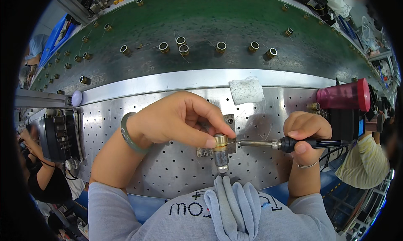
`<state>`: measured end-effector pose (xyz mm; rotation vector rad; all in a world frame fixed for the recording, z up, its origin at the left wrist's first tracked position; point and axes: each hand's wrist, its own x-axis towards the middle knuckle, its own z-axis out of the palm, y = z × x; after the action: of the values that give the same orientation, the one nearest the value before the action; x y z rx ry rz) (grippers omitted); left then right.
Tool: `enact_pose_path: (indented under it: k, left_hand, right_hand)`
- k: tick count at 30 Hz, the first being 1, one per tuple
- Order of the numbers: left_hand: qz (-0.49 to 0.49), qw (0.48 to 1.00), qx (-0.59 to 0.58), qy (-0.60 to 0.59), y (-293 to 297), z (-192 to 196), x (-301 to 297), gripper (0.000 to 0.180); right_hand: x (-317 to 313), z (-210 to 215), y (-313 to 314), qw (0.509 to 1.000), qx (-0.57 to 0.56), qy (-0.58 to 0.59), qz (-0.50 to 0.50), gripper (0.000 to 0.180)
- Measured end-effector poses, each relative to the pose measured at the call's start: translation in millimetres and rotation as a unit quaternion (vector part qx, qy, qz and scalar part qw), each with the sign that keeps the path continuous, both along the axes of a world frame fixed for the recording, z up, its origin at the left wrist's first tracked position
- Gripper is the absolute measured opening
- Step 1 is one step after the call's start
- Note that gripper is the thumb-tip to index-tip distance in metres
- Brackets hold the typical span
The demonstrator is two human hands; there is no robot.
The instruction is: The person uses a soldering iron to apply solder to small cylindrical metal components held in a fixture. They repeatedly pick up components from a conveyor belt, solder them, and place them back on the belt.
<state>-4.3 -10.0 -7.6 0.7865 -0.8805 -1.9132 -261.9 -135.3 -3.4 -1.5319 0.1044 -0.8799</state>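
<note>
A small gold-coloured ring point(220, 140) is pinched by the left hand point(178, 117), at the end of a dark metal post point(221, 159) over the perforated table point(268, 171). A soldering iron point(289, 144) is gripped by the right hand point(307, 134), its tip pointed at the ring's side; contact cannot be told. Beyond, a white pad point(246, 91) and a pink cup point(342, 96) are seen before a green belt point(235, 18) dotted with similar rings point(221, 47).

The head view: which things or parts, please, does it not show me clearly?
Head view, left hand: some fingertips, curled behind the hand itself.
Head view, soldering iron: its tip is too small to tell whether it touches the metal ring.
Head view, metal plate: partly covered by the left hand.
Head view, far-left rings on the green belt: too small for details.
</note>
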Motion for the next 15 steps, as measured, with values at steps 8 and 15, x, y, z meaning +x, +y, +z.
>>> enact_pose_path:
  k: [8,15]
  left_hand:
    - [0.059,0.998,-0.034,-0.013,-2.6,-2.0,-3.9,0.063]
    - [-0.005,1.0,-0.01,0.009,-4.0,-4.9,3.6,0.05]
  right_hand:
    - [-0.7,0.2,1.2,1.0,0.021,-0.003,0.008,0.016]
    - [-2.4,1.1,4.5,0.999,0.041,-0.004,0.016,0.02]
